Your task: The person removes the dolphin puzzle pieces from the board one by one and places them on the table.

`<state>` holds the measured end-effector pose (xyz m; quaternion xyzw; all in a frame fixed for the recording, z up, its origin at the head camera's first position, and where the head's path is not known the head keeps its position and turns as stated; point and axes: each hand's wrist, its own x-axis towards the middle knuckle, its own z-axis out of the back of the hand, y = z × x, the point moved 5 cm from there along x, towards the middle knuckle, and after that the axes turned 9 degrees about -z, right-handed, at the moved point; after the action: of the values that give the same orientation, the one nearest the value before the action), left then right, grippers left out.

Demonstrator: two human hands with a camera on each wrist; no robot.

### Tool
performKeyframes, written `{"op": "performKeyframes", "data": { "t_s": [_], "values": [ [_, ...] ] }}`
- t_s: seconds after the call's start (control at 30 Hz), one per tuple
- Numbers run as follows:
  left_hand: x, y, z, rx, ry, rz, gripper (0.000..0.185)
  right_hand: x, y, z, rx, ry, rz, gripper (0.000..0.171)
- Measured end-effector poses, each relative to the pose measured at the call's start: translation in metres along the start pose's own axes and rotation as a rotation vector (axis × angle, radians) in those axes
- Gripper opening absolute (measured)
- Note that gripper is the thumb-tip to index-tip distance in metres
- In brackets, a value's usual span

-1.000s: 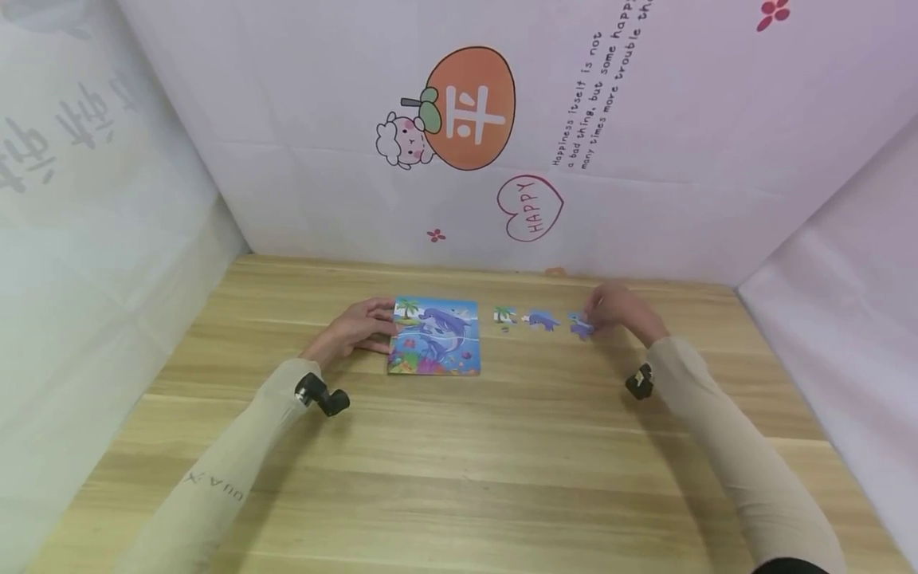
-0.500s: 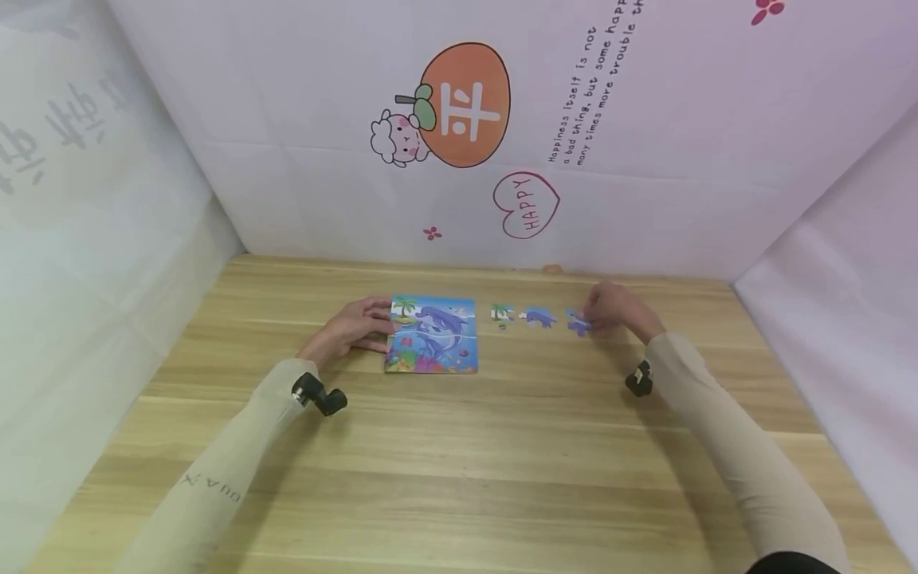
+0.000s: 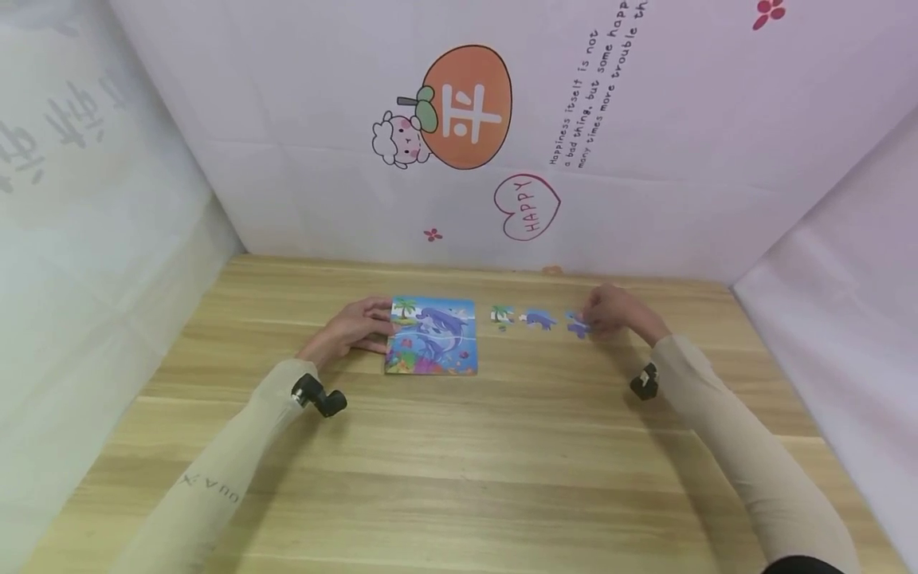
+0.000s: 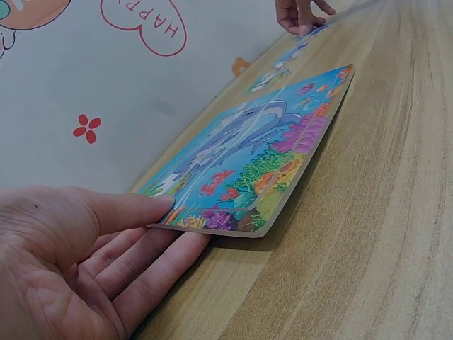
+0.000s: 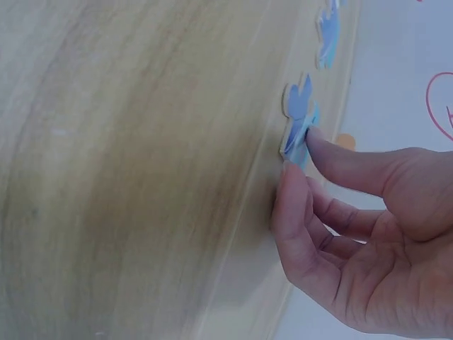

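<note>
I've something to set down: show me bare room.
Bare tabletop: a wide patch between the sleeves, nearer than the puzzle board; smaller ones outside each sleeve. Crowded: the far row, with the left hand holding the board, two loose pieces, and the right hand pinching a third piece.

Square puzzle board (image 3: pixel 432 335), blue sea print, dolphins, coral at near edge; your left hand (image 3: pixel 351 327) pinches its left edge, thumb on top, fingers under. Right of it, three loose pieces in a row, spaced apart: palm-tree piece (image 3: pixel 500 313) nearest the board, purple dolphin piece (image 3: pixel 539 320) in the middle, blue-purple piece (image 3: pixel 576 325) at the end, pinched by your right hand (image 3: pixel 613 310).
</note>
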<state>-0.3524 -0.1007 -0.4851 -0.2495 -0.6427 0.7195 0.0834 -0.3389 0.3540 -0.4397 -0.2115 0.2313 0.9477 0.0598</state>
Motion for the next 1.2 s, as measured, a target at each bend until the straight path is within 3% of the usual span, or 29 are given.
{"op": "performKeyframes", "data": {
  "t_s": [0.4, 1.0, 1.2],
  "values": [
    [0.001, -0.001, -0.002, -0.011, -0.014, 0.001, 0.072, 0.001, 0.004, 0.007, -0.026, -0.015, 0.003, 0.029],
    [0.000, 0.003, 0.006, -0.014, 0.108, -0.032, 0.063, -0.010, 0.040, 0.003, -0.028, -0.094, 0.025, 0.030],
    [0.000, 0.004, 0.006, -0.011, 0.111, -0.027, 0.065, -0.008, 0.056, -0.007, -0.032, -0.115, 0.078, 0.024]
  ]
}}
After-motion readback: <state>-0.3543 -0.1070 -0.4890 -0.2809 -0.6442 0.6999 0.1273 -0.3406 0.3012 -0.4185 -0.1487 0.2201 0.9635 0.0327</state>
